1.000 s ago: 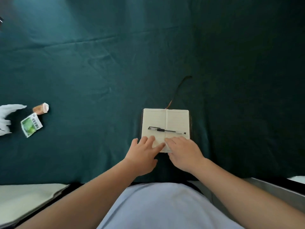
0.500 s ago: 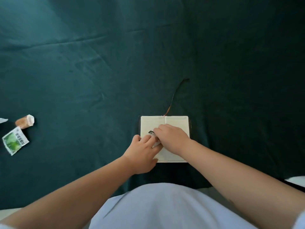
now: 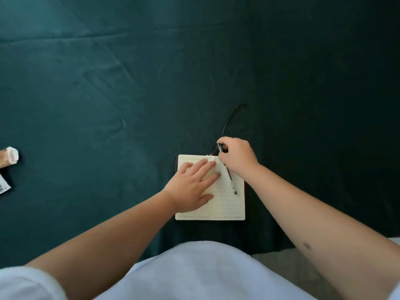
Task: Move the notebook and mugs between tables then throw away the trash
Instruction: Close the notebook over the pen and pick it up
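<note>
An open notebook (image 3: 225,204) with cream lined pages lies on the dark green tablecloth (image 3: 129,94) near the front edge. Its thin ribbon bookmark (image 3: 230,118) trails away from the spine. My left hand (image 3: 192,187) lies flat on the left page, fingers spread. My right hand (image 3: 237,156) is closed around the upper end of a pen (image 3: 230,180), which slants down across the right page. Trash lies at the far left edge: a small brown and white wrapper (image 3: 8,159) and a printed packet (image 3: 3,187), both cut off by the frame. No mugs are in view.
The green cloth covers the whole table and hangs over the front edge near my body. A strip of pale floor (image 3: 281,258) shows at the lower right.
My right hand has taken hold of the pen and lifted its top end toward the notebook's upper edge. My left hand slid onto the left page. The trash drifted left in view.
</note>
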